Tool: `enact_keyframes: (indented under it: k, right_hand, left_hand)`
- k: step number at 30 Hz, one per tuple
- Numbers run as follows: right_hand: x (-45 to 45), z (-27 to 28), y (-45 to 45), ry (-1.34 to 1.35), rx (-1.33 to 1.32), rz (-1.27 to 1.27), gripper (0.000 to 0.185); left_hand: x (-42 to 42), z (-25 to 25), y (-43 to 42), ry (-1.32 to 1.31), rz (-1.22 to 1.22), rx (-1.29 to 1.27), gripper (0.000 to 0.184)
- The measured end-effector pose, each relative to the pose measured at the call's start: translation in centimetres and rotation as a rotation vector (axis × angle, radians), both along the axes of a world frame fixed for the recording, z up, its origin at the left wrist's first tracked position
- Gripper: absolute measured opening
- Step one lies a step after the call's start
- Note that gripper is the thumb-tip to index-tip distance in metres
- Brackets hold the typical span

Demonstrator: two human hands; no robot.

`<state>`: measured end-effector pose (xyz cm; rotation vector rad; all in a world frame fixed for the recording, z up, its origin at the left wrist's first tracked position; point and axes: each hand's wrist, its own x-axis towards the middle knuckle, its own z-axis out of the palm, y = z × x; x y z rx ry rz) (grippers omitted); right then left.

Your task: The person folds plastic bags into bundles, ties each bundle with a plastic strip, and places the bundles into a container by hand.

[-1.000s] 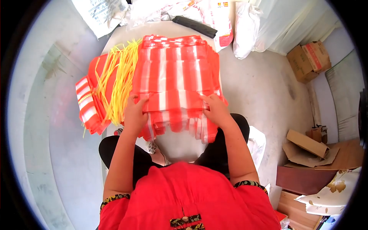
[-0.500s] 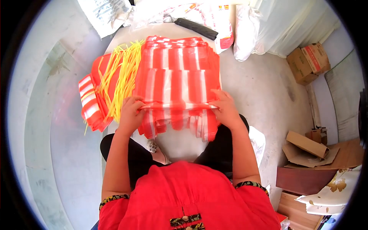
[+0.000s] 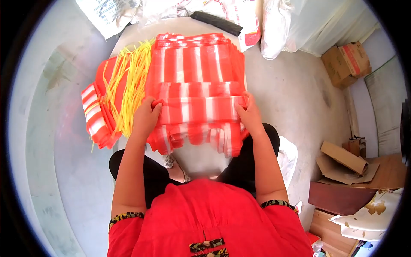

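Note:
A stack of red-and-white striped mesh bags (image 3: 197, 64) lies on the table in front of me, its near edge hanging over my lap. A folded band of the top bag (image 3: 201, 110) runs across the stack between my hands. My left hand (image 3: 147, 112) pinches the left end of this fold. At the right end, my right hand (image 3: 249, 109) grips the fold with thumb and fingers. Yellow strings (image 3: 132, 85) lie beside the stack on the left, over red material (image 3: 110, 75). Farther left rests a folded striped bundle (image 3: 95, 115).
A dark rolled item (image 3: 216, 23) lies at the table's far edge (image 3: 171, 26), near white printed bags (image 3: 246, 21). On the right are a cardboard box (image 3: 346, 64) and a reddish-brown cabinet (image 3: 338, 198) with opened cardboard (image 3: 344, 162) on top.
The top bag's near part was lifted into a narrow fold and now lies flatter, as a wider band across the stack. Both my hands have moved slightly away from my body.

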<state>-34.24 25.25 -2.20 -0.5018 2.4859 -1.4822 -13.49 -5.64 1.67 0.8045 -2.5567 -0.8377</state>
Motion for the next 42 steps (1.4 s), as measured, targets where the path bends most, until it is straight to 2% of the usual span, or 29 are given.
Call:
enact_keyframes:
  k: [3,6,9,11,15,18,21,24,26,29,32,35,38,42]
  right_hand:
    - [0.9,-0.4,-0.2,0.272,0.049,-0.018,0.033]
    - [0.8,-0.6,0.0,0.201,0.170,0.088,0.036]
    - [1.2,-0.5,0.0,0.269,0.168,0.089,0.034]
    - [0.3,-2.8,0.5,0.168,0.003,0.021,0.030]
    - [-1.0,-3.9,2.9,-0.114,-0.233,-0.093,0.027]
    - [1.2,0.3,2.5,0.110,-0.084,-0.165,0.034]
    - [2.6,2.4,1.2,0.676,0.175,0.240,0.047]
    - [3.7,3.8,-1.8,0.735,0.284,0.609,0.060]
    - [4.0,3.4,-3.1,0.722,0.352,0.646,0.064]
    - [3.7,3.1,-4.1,0.706,0.410,0.674,0.069]
    - [3.5,3.0,-4.4,0.703,0.418,0.679,0.069]
    - [3.3,3.1,-4.4,0.714,0.423,0.684,0.068]
    - [3.0,3.0,-4.1,0.730,0.440,0.680,0.067]
    - [2.7,3.1,-4.1,0.750,0.446,0.680,0.067]
  left_hand:
    - [-0.8,-1.0,0.2,-0.014,0.037,-0.053,0.027]
    - [-1.4,-1.7,0.3,0.003,0.072,-0.076,0.029]
    - [-1.9,-1.6,0.5,0.004,0.122,-0.082,0.030]
    - [-1.9,-2.0,0.3,0.022,0.132,-0.068,0.032]
    - [-1.9,-2.8,-0.3,0.048,0.152,0.037,0.034]
    - [-1.9,-3.1,-0.6,0.050,0.165,0.063,0.035]
    - [-2.0,-3.8,-1.1,0.073,0.157,0.012,0.036]
    - [-2.2,-2.1,0.3,0.009,0.184,-0.037,0.036]
    - [-2.4,0.0,1.3,-0.112,0.227,-0.035,0.034]
    - [-1.6,-1.3,1.0,0.095,-0.003,-0.477,0.045]
    - [-1.2,0.1,2.8,0.101,-0.471,-0.517,0.057]
    - [-1.6,-0.2,4.3,0.063,-0.611,-0.477,0.063]
    - [-1.9,-0.3,4.1,-0.054,-0.518,-0.468,0.066]
    - [-2.2,-0.4,3.6,-0.109,-0.518,-0.509,0.067]
